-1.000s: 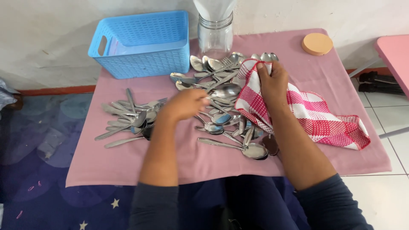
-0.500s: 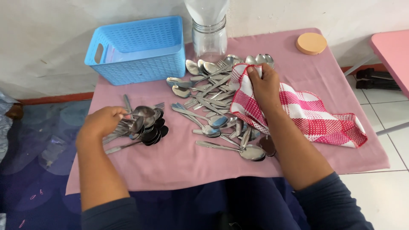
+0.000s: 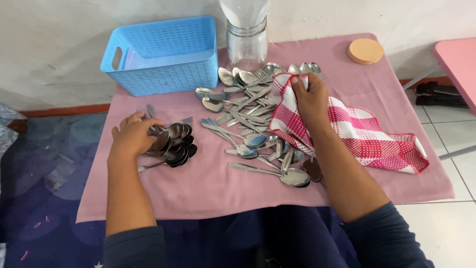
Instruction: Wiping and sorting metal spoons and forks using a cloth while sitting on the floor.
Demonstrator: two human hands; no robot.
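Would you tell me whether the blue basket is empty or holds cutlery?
Empty: the blue basket shows only its bare floor, with no cutlery inside it.

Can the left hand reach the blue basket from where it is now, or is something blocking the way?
Probably yes. The left hand rests on the small pile of spoons, and the blue basket stands just beyond it on the pink cloth. Only bare cloth lies between them.

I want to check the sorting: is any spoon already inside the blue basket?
No, the blue basket shows only its bare bottom, while the spoons lie on the pink cloth.
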